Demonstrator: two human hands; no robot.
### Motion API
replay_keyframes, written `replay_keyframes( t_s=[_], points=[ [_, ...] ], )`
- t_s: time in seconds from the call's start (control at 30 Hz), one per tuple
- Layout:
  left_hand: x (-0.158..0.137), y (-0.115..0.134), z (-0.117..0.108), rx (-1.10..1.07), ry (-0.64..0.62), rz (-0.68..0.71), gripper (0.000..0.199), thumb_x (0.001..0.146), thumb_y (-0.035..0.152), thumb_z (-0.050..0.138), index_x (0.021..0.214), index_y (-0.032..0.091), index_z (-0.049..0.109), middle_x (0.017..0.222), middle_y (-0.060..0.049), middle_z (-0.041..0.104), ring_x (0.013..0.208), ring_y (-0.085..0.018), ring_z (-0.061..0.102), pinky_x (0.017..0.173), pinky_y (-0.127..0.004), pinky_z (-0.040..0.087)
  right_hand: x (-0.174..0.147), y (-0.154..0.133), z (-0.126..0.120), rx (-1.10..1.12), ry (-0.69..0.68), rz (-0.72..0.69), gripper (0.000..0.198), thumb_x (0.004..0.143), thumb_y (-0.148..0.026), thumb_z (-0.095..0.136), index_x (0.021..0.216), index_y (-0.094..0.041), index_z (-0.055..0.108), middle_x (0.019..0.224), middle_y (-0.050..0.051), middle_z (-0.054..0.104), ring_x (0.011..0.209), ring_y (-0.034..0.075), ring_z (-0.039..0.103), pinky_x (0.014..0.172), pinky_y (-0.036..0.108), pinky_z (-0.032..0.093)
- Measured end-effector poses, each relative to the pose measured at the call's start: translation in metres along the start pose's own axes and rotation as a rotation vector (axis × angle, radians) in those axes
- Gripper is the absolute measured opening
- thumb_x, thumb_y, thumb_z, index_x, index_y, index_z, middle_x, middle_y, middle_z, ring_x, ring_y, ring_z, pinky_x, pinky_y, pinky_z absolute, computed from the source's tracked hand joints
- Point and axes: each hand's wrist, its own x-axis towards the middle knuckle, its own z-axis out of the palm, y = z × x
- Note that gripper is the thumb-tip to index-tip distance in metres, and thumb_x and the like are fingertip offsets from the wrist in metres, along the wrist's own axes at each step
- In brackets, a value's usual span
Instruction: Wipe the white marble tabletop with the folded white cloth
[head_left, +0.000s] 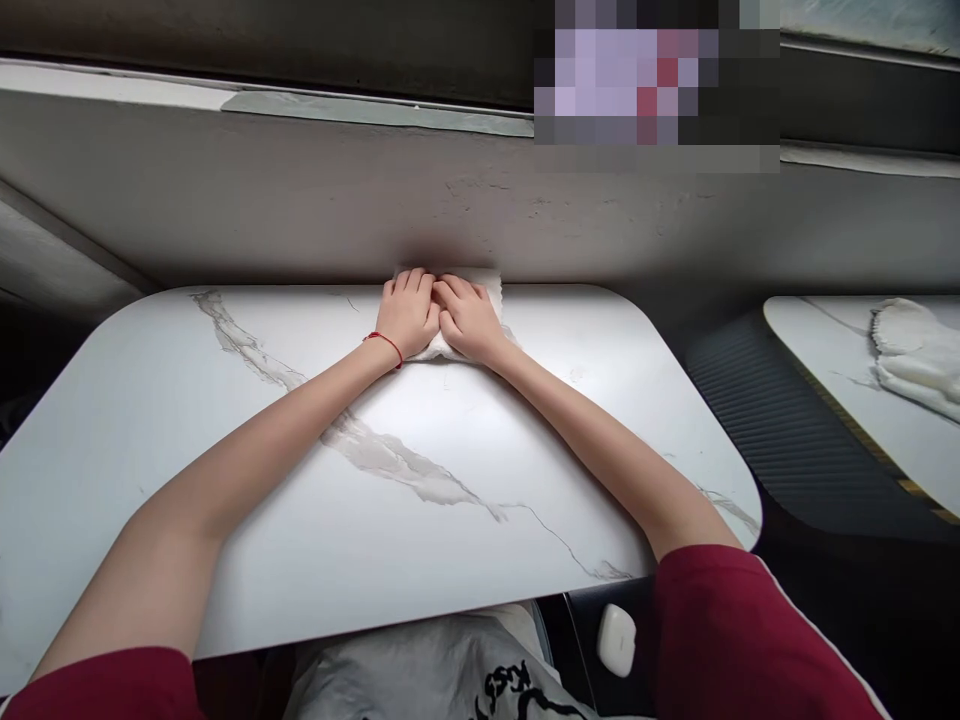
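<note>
A folded white cloth with a scalloped edge lies at the far edge of the marble-patterned table, against the wall. My left hand presses on its left part, fingers together and bent over it; a red string bracelet circles that wrist. Beside it, thumbs close together, my right hand bears down on the cloth with curled fingers. Both palms and the cloth under them are hidden. My arms reach straight across the tabletop.
A grey wall with a ledge runs behind the table. To the right, past a dark ribbed seat, another white tabletop carries a crumpled white cloth. A small white case rests on a dark surface below the near edge.
</note>
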Motion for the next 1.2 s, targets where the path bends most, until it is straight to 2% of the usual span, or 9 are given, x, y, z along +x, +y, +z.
replay_keyframes(
  t_s=[0.3, 0.47, 0.9, 1.07, 1.2],
  points=[
    [-0.003, -0.002, 0.002, -0.014, 0.020, 0.017, 0.037, 0.092, 0.017, 0.039, 0.123, 0.012, 0.059, 0.134, -0.017, 0.060, 0.126, -0.033, 0.052, 0.107, -0.047, 0.039, -0.002, -0.003, -0.004, -0.043, -0.051, -0.004, 0.045, 0.088, -0.013, 0.035, 0.126, -0.014, 0.058, 0.141, 0.016, 0.055, 0.131, 0.029, 0.048, 0.114, 0.044, 0.032],
    [-0.004, -0.001, 0.000, -0.015, 0.010, 0.014, 0.039, 0.093, 0.018, 0.038, 0.125, 0.009, 0.058, 0.137, -0.018, 0.059, 0.127, -0.033, 0.051, 0.109, -0.046, 0.036, -0.003, 0.001, -0.002, -0.001, -0.009, -0.029, 0.044, 0.088, -0.016, 0.036, 0.125, -0.015, 0.060, 0.139, 0.015, 0.059, 0.130, 0.029, 0.050, 0.113, 0.045, 0.034],
    [-0.008, -0.001, 0.000, -0.007, -0.001, 0.053, 0.045, 0.094, 0.022, 0.036, 0.130, 0.006, 0.057, 0.142, -0.022, 0.055, 0.130, -0.036, 0.049, 0.109, -0.050, 0.035, -0.011, 0.001, -0.005, -0.026, -0.045, -0.054, 0.052, 0.090, -0.017, 0.033, 0.136, -0.010, 0.057, 0.148, 0.017, 0.054, 0.142, 0.027, 0.043, 0.119, 0.045, 0.030],
    [-0.016, 0.005, 0.002, 0.005, -0.003, 0.119, 0.048, 0.095, 0.024, 0.034, 0.133, 0.005, 0.056, 0.147, -0.022, 0.053, 0.135, -0.035, 0.047, 0.111, -0.050, 0.034, -0.026, -0.001, -0.008, -0.067, -0.064, -0.041, 0.053, 0.093, -0.020, 0.032, 0.140, -0.008, 0.054, 0.153, 0.018, 0.050, 0.146, 0.029, 0.039, 0.121, 0.048, 0.028],
    [-0.031, 0.025, 0.001, 0.024, -0.039, 0.168, 0.054, 0.096, 0.024, 0.031, 0.139, -0.001, 0.052, 0.151, -0.024, 0.049, 0.141, -0.035, 0.043, 0.114, -0.049, 0.032, -0.056, -0.001, -0.018, -0.067, -0.046, -0.027, 0.053, 0.094, -0.023, 0.033, 0.141, -0.009, 0.053, 0.155, 0.018, 0.048, 0.147, 0.030, 0.038, 0.120, 0.051, 0.029]
  ],
)
